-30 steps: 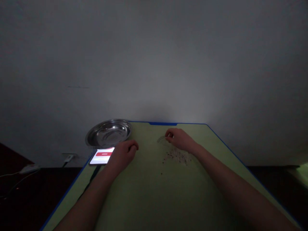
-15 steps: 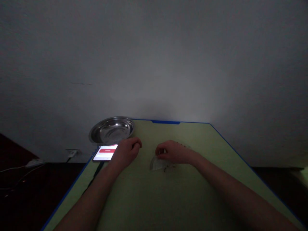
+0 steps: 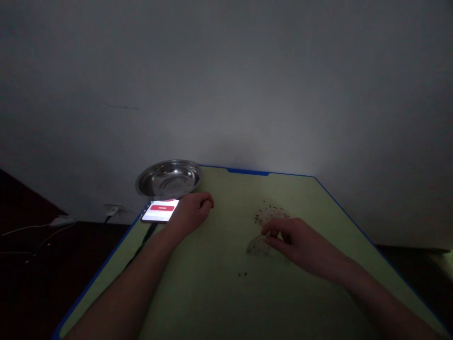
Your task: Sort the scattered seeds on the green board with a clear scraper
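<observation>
My right hand (image 3: 292, 240) is closed in a loose pinch at a clear, thin piece with a curved edge (image 3: 257, 246), low over the table; whether it is a bag or stiff plastic I cannot tell. Just beyond those fingers, small dark grains (image 3: 271, 215) lie scattered on a pale patch. A couple of loose grains (image 3: 242, 274) sit nearer to me. My left hand (image 3: 193, 212) is curled closed beside a lit phone (image 3: 160, 211). Its fingers hide whatever may be inside.
A shiny metal basin (image 3: 145, 185) stands at the table's back left corner, behind the phone. A dark cable (image 3: 143, 243) runs from the phone toward me. The green table (image 3: 198, 293) has a blue edge and meets a grey wall (image 3: 226, 85).
My right hand has moved right and the clear piece has shifted right with it, exposing more of the scattered grains. My left hand stays by the phone. The view has tilted slightly.
</observation>
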Demonstrator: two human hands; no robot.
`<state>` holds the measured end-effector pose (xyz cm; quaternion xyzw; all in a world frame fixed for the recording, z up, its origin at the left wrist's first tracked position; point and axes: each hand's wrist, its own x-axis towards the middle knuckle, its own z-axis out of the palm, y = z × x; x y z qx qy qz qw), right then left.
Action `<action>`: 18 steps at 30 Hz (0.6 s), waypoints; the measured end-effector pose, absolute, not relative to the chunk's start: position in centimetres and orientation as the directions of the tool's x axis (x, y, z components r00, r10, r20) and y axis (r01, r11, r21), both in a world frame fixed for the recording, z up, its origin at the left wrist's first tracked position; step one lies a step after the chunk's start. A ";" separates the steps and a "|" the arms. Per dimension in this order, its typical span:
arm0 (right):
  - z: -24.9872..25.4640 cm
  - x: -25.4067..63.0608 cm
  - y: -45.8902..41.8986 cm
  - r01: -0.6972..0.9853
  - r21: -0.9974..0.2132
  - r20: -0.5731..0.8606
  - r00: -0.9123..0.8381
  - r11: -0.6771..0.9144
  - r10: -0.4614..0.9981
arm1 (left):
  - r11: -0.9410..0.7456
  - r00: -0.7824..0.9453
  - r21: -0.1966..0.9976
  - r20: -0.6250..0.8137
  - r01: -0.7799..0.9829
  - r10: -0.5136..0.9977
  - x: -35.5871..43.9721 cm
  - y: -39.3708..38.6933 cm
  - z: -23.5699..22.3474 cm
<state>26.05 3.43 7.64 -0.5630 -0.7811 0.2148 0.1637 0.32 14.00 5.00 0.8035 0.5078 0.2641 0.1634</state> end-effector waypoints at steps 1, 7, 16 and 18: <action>7.3 26.0 3.0 0.818 -0.512 -0.002 -0.304 0.260 0.953 | -0.437 0.351 0.528 0.261 0.728 0.899 0.3 14.0 5.0; 5.9 23.7 2.7 0.822 -0.488 0.007 -0.335 0.295 0.942 | -0.430 0.349 0.525 0.251 0.734 0.903 0.3 14.0 4.9; 5.5 21.5 2.4 0.751 -0.521 -0.024 -0.487 0.405 0.873 | -0.435 0.354 0.513 0.252 0.740 0.901 0.4 14.0 4.9; 5.4 21.7 1.5 0.720 -0.550 -0.048 -0.533 0.423 0.844 | -0.437 0.358 0.508 0.252 0.742 0.899 0.4 14.0 4.9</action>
